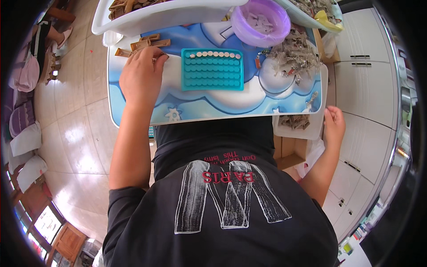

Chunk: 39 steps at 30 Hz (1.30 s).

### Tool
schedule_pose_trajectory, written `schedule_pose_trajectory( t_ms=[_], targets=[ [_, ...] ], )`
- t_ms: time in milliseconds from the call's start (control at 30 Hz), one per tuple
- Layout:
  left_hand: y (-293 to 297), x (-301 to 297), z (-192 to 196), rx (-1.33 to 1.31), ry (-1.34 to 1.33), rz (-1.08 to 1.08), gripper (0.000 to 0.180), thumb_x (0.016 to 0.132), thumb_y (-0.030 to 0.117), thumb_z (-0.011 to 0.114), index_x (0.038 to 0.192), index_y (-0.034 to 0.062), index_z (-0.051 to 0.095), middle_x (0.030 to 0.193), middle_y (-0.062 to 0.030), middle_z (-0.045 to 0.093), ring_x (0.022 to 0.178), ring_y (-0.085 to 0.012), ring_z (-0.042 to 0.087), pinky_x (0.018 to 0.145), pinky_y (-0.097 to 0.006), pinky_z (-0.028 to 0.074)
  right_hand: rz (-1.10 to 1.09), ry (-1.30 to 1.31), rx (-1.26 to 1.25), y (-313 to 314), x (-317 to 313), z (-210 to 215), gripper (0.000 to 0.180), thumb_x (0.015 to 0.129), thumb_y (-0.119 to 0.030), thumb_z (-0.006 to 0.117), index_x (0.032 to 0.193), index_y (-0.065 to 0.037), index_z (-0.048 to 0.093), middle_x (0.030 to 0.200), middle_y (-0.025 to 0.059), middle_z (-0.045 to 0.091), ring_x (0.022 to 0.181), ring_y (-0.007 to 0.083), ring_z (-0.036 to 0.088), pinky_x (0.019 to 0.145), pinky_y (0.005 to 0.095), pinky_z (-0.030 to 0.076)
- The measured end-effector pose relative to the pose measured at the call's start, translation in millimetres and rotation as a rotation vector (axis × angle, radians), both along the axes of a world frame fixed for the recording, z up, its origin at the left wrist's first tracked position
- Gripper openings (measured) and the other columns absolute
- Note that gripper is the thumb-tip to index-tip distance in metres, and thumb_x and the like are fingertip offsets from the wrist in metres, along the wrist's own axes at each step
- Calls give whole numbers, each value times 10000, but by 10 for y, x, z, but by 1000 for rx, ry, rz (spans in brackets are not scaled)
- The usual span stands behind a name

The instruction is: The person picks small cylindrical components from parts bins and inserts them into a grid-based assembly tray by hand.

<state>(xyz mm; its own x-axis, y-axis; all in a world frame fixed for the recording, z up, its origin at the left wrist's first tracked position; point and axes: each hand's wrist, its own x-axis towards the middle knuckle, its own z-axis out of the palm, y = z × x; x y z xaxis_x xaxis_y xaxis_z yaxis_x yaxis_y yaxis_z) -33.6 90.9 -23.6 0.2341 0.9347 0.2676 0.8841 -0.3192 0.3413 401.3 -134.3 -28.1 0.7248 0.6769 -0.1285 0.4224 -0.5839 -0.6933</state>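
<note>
My left hand point(141, 76) is at the left of the small cloud-printed table, fingers curled down beside several narrow brown wrapped pieces point(151, 43). Something small and brown shows at its thumb and fingertips, too hidden to name. My right hand point(335, 125) hangs lower, past the table's right edge, with curled fingers at the rim of a whitish bin point(316, 130) holding brown pieces. What those fingers hold, if anything, is hidden. Between the hands lies a turquoise tray point(212, 80) with rows of round hollows. White round discs point(215, 54) fill much of its top row.
At the back stand a white tub point(178, 18) of brown pieces and a purple bowl point(249, 38) of small whitish pieces. A heap of clear-wrapped small items point(296, 55) lies at the right. An open cardboard box point(291, 153) is below the table, near white cabinets point(362, 89).
</note>
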Motion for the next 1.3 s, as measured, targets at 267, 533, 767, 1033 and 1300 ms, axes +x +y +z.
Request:
schedule_pose_trajectory(
  t_ms=[267, 533, 767, 1033, 1300],
  targets=[
    [-186, -17, 119, -457, -1066, 194, 196, 915, 156, 552, 1071, 36, 548, 826, -37, 611, 676, -112, 587, 582, -233, 459, 565, -335, 178, 741, -1161, 279, 123, 839, -115, 639, 919, -22, 631, 834, 30, 630, 740, 87, 571, 661, 236, 459],
    [-557, -177, 161, -1001, -1589, 208, 165, 903, 116, 540, 1050, 42, 542, 834, -22, 554, 567, -78, 484, 439, -200, 341, 52, -289, 62, 500, -446, 25, 328, 836, -294, 656, 1053, -56, 597, 777, 73, 630, 704, 165, 590, 663, 286, 468],
    [-718, 93, 175, -1146, -1548, 109, 87, 869, 119, 577, 838, 54, 527, 649, 7, 464, 457, -45, 352, 380, -188, 228, 199, -284, -11, 454, -340, -258, 253, 802, -145, 662, 1016, -38, 581, 751, 49, 577, 618, 163, 533, 610, 282, 446],
    [-962, 433, 197, -1444, -1196, -101, 352, 912, 190, 561, 1192, -18, 508, 852, -39, 593, 455, -22, 348, 386, -173, 270, 261, 386, 166, 477, -1262, 346, 158, 828, -12, 576, 986, -26, 578, 737, -35, 527, 646, 21, 465, 571, 177, 387],
    [-955, 591, 193, -1524, -1395, -18, 351, 946, 194, 512, 1227, -16, 493, 1019, -112, 632, 462, -34, 375, 380, -170, 293, 669, 374, 133, 544, -2064, 432, 219, 783, 26, 598, 996, -20, 573, 641, -24, 486, 553, 22, 443, 500, 193, 370]
  ],
)
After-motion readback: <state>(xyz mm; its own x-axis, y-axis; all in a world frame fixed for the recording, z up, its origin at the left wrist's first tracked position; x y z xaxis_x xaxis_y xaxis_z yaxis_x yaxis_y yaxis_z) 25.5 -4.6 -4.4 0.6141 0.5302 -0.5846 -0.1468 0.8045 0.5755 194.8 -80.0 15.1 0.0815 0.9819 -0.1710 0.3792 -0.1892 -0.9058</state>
